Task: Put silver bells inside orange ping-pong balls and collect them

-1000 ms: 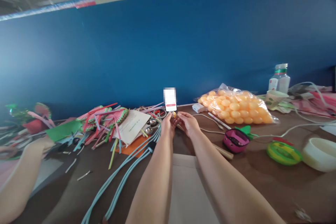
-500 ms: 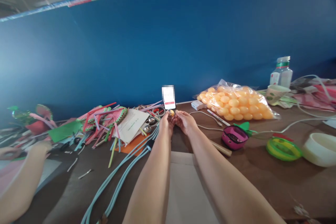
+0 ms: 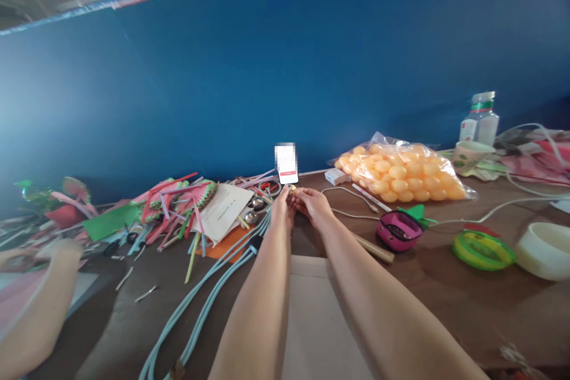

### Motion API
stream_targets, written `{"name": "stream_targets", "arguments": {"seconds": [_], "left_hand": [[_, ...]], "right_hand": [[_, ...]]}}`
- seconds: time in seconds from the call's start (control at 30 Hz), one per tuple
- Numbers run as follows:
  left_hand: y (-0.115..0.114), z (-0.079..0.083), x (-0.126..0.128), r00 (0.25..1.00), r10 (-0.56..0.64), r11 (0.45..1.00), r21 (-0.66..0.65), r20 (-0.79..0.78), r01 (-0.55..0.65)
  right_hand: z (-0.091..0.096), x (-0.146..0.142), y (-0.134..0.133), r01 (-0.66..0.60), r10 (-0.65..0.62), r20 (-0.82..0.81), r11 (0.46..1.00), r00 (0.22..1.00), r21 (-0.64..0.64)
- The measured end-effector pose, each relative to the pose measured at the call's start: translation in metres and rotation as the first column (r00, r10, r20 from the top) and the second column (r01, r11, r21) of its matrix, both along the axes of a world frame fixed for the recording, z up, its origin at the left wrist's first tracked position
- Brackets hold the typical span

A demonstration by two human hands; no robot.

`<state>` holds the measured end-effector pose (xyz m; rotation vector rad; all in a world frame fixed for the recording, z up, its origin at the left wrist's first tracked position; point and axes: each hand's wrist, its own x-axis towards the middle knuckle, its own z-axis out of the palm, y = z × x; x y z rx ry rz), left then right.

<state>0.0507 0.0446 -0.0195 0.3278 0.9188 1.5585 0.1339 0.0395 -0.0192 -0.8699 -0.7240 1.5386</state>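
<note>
1. We have a small shiny ball (image 3: 291,190) in front of us, between our fingertips and just below the lit phone (image 3: 288,173). Its details are too small to make out.
2. Our left hand (image 3: 281,206) has its grip closed on the ball, probably to steady it. Our right hand (image 3: 314,204) brings bent fingertips to its other side; we cannot tell whether that grip is pinching or only touching.
3. The phone leans upright beyond our hands, screen towards us, presumably so we can see it while both hands are busy.
4. The silver balls (image 3: 253,209) lie near our left hand, seemingly within easy reach. The clear bag (image 3: 396,173) keeps the orange balls together, well to the right on the table (image 3: 445,303).
5. Both our forearms stretch forward and converge, the right slanting more. Our wrists are close together, and our hands face each other over the table.
</note>
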Motion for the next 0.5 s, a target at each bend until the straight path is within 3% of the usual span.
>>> {"name": "stream_targets", "arguments": {"seconds": [0.2,0.5], "left_hand": [[0.0003,-0.0005,0.0004,0.998,0.018,1.0,-0.015,-0.052,-0.019],[-0.0009,0.0007,0.0,0.996,0.028,0.999,-0.022,-0.081,-0.03]], "right_hand": [[-0.0016,0.001,0.0002,-0.018,0.018,0.02,1.0,1.0,0.014],[0.0008,0.0056,-0.0009,-0.123,0.12,-0.118,0.992,0.986,-0.021]]}}
